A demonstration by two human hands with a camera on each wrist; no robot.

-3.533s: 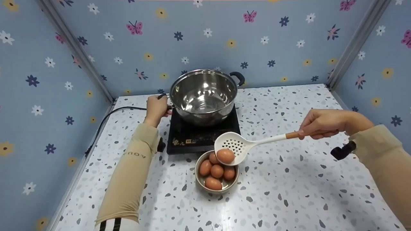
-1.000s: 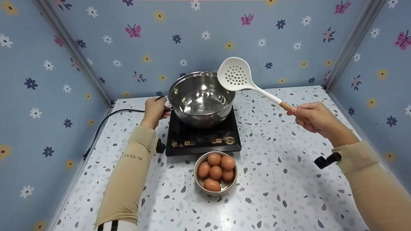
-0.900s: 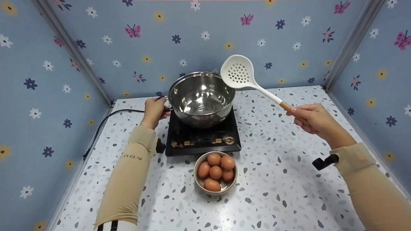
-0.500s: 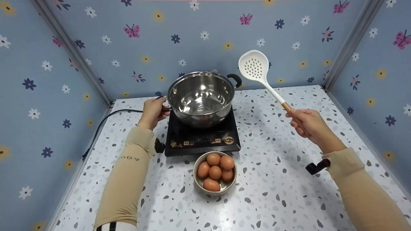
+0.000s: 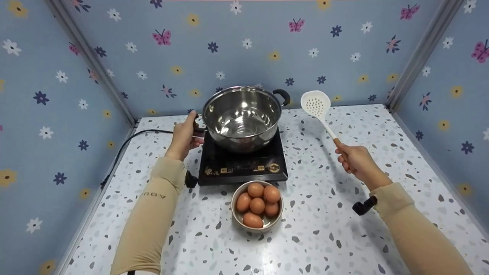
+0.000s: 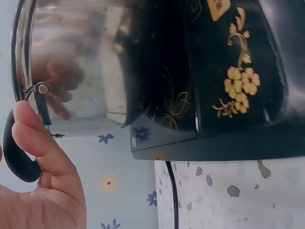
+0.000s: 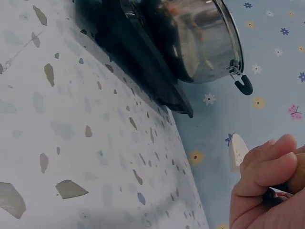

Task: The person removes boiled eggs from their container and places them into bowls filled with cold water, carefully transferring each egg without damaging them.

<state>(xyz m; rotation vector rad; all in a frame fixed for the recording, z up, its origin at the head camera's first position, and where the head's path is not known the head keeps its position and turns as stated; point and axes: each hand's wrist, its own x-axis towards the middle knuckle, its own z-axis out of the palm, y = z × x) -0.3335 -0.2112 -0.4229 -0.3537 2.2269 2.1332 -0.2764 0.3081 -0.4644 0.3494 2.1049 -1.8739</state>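
Observation:
My left hand (image 5: 184, 134) holds the black side handle (image 6: 19, 152) of a steel pot (image 5: 244, 143), fingers curled round its underside and thumb raised along it. The pot, unlidded, stands on a black induction cooker (image 5: 244, 173); its shiny inside shows nothing in it. On the right, my right hand (image 5: 357, 160) grips the brown handle of a white skimmer (image 5: 316, 104). Its perforated head points away towards the back wall, bearing nothing. In front of the cooker stands a round bowl (image 5: 235, 217) of several brown eggs (image 5: 256, 205).
A black cable (image 5: 149, 131) runs left from behind my left hand along the speckled tabletop (image 5: 324, 240). Flower-patterned panels (image 5: 244, 34) enclose the back and both sides. The pot's second black handle (image 5: 282, 96) sticks out at the back right.
Earlier the skimmer carried an egg over the bowl; that egg now lies among the others. The skimmer has since risen, swung right and come lower. My left thumb has shifted up on the handle.

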